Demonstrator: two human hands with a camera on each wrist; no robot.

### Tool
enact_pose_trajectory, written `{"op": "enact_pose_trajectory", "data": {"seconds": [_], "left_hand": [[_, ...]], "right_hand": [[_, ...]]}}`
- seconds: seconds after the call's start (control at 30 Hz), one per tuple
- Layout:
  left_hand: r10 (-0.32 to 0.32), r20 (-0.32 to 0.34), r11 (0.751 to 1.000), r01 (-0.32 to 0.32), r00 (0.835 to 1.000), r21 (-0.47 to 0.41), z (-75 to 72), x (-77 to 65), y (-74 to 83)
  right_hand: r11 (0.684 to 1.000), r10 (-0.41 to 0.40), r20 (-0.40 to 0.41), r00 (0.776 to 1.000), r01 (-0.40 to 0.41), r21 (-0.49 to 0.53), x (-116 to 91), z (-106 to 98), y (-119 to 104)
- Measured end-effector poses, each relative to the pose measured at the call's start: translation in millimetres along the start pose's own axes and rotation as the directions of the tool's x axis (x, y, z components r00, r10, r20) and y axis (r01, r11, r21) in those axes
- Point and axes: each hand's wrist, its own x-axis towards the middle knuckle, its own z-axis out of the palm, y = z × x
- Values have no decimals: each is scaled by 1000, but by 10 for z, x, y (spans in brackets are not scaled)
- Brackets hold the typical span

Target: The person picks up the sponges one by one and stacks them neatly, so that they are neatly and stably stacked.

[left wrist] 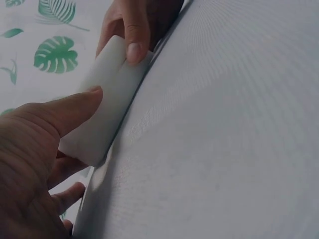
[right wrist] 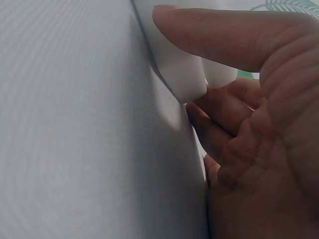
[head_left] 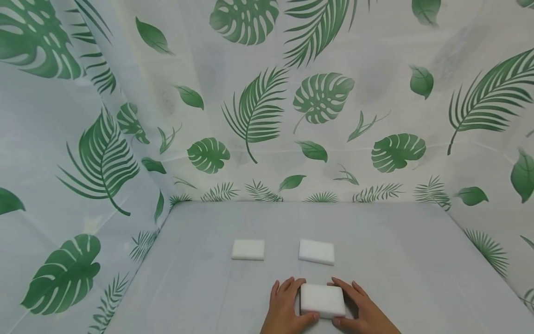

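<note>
Near the front of the grey surface lies a thick white sponge block (head_left: 322,299), between both hands. A seam at its end in the right wrist view suggests two sponges stacked together. My left hand (head_left: 287,307) grips its left end, thumb on the near face and fingers at the far side. At the other end, my right hand (head_left: 362,308) holds it the same way. In the left wrist view, both thumbs press on the near face of the block (left wrist: 107,107). Parts of the fingers behind it are hidden.
Beyond the hands, two flat white sponges lie apart on the grey surface (head_left: 187,278): a left one (head_left: 248,249) and a right one (head_left: 316,251). White sheets (head_left: 267,181) printed with green leaves rise at the back and both sides.
</note>
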Motion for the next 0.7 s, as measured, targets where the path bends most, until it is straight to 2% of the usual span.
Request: {"op": "enact_pose_trajectory", "data": {"seconds": [0.23,0.4,0.57,0.7], "left_hand": [[5,-12,1000,-5,1000,12,34,-1,-31],[26,-27,1000,-26,999,8,47,-18,-44],[16,-20,1000,-16,1000,1,56,-22,-55],[15,-15,1000,-16,1000,-3,52,-32,-50]], "right_hand": [[1000,20,3,1000,-20,8,-6,5,-22],[1000,-1,-7,1000,1,6,-19,15,-33],[999,-44,-24,999,44,12,-20,18,-42],[1000,-31,-24,999,31,1,-19,19,-44]]}}
